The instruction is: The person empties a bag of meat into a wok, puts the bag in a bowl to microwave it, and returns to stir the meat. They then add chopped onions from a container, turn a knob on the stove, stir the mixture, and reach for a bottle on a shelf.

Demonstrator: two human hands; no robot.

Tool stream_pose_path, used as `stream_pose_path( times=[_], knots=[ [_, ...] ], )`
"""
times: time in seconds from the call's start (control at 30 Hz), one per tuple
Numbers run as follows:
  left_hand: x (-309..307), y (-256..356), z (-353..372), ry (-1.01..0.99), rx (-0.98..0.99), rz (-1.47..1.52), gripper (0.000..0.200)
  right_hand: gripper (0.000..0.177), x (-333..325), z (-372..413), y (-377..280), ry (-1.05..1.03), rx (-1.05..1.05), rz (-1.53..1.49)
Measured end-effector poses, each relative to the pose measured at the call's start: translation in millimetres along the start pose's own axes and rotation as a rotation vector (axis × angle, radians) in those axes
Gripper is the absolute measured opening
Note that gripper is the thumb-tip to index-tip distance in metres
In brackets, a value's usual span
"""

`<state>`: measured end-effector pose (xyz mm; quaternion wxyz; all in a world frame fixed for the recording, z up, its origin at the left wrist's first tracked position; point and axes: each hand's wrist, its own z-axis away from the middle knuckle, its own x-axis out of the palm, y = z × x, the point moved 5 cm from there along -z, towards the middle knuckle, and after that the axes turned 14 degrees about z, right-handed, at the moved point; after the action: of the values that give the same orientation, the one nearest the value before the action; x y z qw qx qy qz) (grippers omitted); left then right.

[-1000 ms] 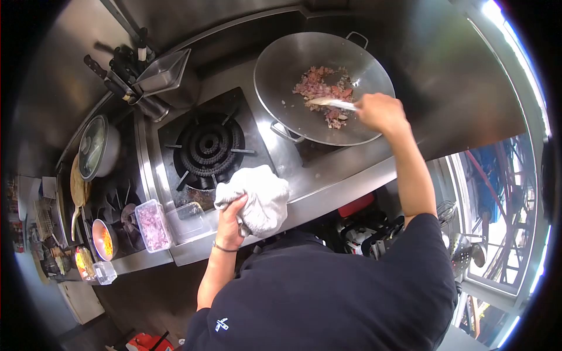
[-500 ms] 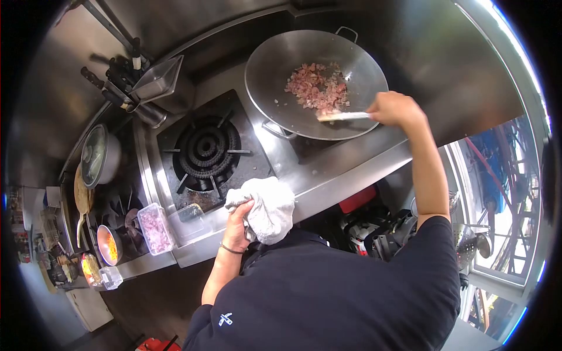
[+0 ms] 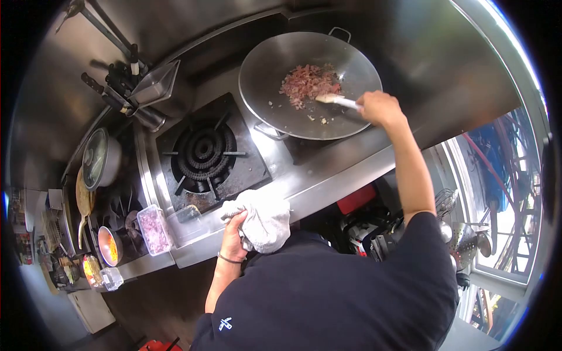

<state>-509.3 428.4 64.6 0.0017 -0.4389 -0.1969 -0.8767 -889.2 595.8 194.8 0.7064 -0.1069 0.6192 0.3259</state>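
A wide metal wok (image 3: 275, 111) stands on the stove at the upper middle. Chopped reddish meat (image 3: 304, 82) lies heaped inside it, with a few pale bits scattered nearer the front. My right hand (image 3: 379, 108) is closed around the white handle of a spatula (image 3: 345, 102), whose pale blade touches the meat's near edge. Close to my body, my left hand (image 3: 234, 234) grips a bunched white towel (image 3: 263, 222); some of its fingers are hidden by the cloth.
Left of the wok is a bare gas burner (image 3: 205, 149). A tub of chopped pinkish onion (image 3: 154, 230) and a bowl of orange pieces (image 3: 110, 245) stand along the left counter. Knives (image 3: 120, 82) are in a holder behind, beside a lidded pot (image 3: 100, 158).
My right hand has moved the spatula up and left, pushing meat away from the wok's near side and leaving pale bits behind. My left hand still holds the towel.
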Motion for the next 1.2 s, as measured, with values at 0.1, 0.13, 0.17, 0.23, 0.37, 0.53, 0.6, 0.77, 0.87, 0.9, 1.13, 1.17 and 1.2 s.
stream_pose_path(
  times=[0.1,0.13,0.17,0.23,0.37,0.53,0.6,0.77,0.87,0.9,1.13,1.17,1.2],
  knots=[
    [4,-4,1,-0.010,-0.008,-0.010,0.038,0.027,6,28,-6,-0.074,-0.033,-0.154],
    [4,-6,0,-0.007,-0.005,-0.011,0.038,0.028,10,41,3,0.005,0.041,-0.230],
    [4,-7,0,-0.003,-0.004,-0.014,0.038,0.029,14,51,12,0.082,0.119,-0.306],
    [8,-11,-1,-0.007,-0.028,-0.045,0.038,0.029,34,62,38,0.351,0.348,-0.610],
    [7,-18,-2,0.007,-0.026,-0.120,0.039,0.028,119,114,76,1.117,0.948,-0.906],
    [2,-24,-11,0.048,-0.099,-0.215,0.043,0.029,297,124,53,1.087,1.379,-0.843],
    [7,-26,-9,0.072,-0.137,-0.265,0.044,0.033,372,122,26,0.804,1.620,-1.023],
    [20,-27,-8,0.092,-0.145,-0.435,0.048,0.051,460,74,-101,-0.206,1.170,-2.372],
    [27,-29,-4,0.107,-0.126,-0.515,0.048,0.056,464,70,-119,0.020,1.004,-2.407],
    [29,-31,-2,0.112,-0.132,-0.536,0.048,0.056,458,76,-116,0.019,1.020,-2.424],
    [11,-28,18,0.137,-0.126,-0.566,0.048,0.051,459,75,-69,0.213,1.094,-2.176],
    [8,-27,21,0.136,-0.114,-0.562,0.049,0.056,481,58,-56,0.329,1.064,-2.116],
    [4,-26,25,0.134,-0.114,-0.568,0.049,0.060,503,42,-44,0.441,1.033,-2.053]
  ],
)
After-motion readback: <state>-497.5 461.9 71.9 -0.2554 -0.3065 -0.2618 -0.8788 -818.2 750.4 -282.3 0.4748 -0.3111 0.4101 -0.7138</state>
